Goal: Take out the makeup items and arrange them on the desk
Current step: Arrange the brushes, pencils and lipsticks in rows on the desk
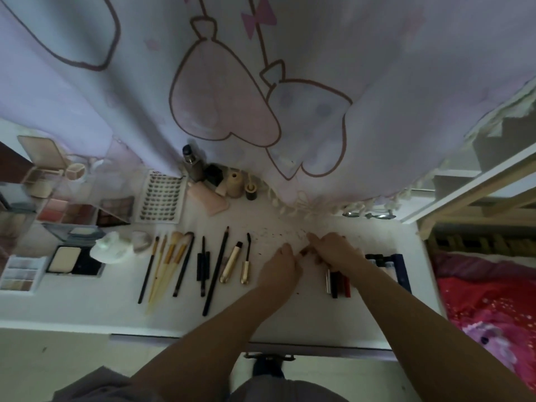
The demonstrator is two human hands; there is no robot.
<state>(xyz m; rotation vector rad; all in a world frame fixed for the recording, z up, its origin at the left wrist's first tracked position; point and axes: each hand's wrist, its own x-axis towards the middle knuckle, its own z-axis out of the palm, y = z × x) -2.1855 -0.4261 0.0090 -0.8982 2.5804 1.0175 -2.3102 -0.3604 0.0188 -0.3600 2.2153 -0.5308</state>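
In the head view, a white desk (290, 320) is seen from above, with a pale curtain (261, 82) printed with pink shapes hanging over its far edge. Both hands are brought together near the desk's middle. The left hand (280, 266) is curled, its fingertips meeting those of the right hand (333, 250); something small and dark seems to be pinched between them, but what it is cannot be told. Makeup brushes (169, 266) are laid in a row left of the hands, followed by a long black pencil (216, 271), a gold tube (230, 265) and a mascara wand (246, 262). Lipstick tubes (339, 282) lie just under the right forearm, beside a dark blue box (401, 271). Further left, a false lash card (162, 198), eyeshadow palettes (87, 211) and a powder compact (74, 261) are set out. Bottles (193, 163) stand at the far edge.
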